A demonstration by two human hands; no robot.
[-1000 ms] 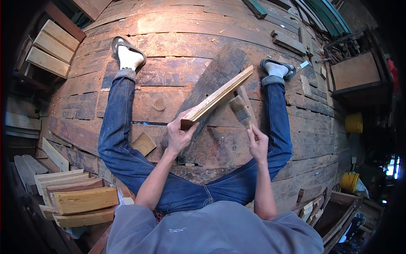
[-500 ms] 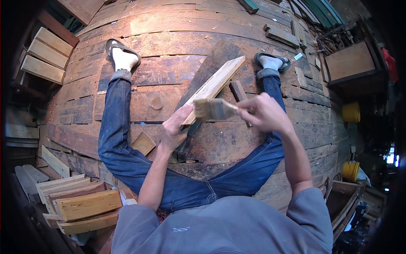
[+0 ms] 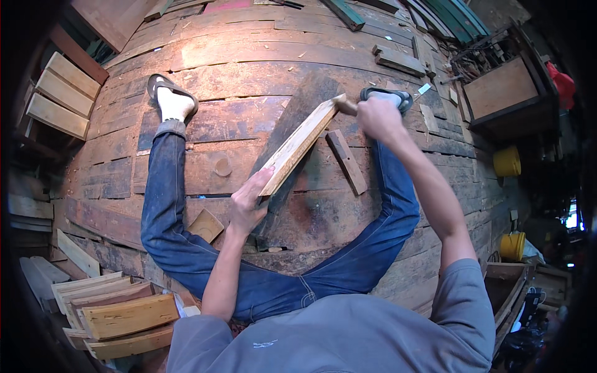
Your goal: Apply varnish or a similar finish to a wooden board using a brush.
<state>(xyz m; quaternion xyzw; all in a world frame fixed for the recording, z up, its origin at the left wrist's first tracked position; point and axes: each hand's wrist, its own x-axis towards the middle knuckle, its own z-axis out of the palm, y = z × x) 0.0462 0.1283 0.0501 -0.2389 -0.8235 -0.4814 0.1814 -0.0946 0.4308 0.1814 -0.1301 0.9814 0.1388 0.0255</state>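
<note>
A pale wooden plank [image 3: 300, 148] slants away from me between my legs, above a dark board [image 3: 320, 87] on the floor. My left hand [image 3: 250, 202] is closed on its near end, fingers along the left edge. Out at the plank's far end, my right hand [image 3: 380, 118] grips a paintbrush [image 3: 346, 105]; the bristles touch the tip there, and the fist hides most of the handle. A short dark wooden block [image 3: 346, 161] with a hole lies on the floor to the right of the plank.
Curved wooden pieces [image 3: 130, 317] are stacked at the lower left. A small round disc [image 3: 222, 166] and a square wood piece [image 3: 206, 225] lie near my left leg. Offcuts [image 3: 399, 60] sit beyond my right foot. A yellow bucket [image 3: 507, 161] stands at the right.
My right hand has carried the paintbrush from the plank's near end to its far tip. My left hand keeps its hold, shifted slightly nearer to me.
</note>
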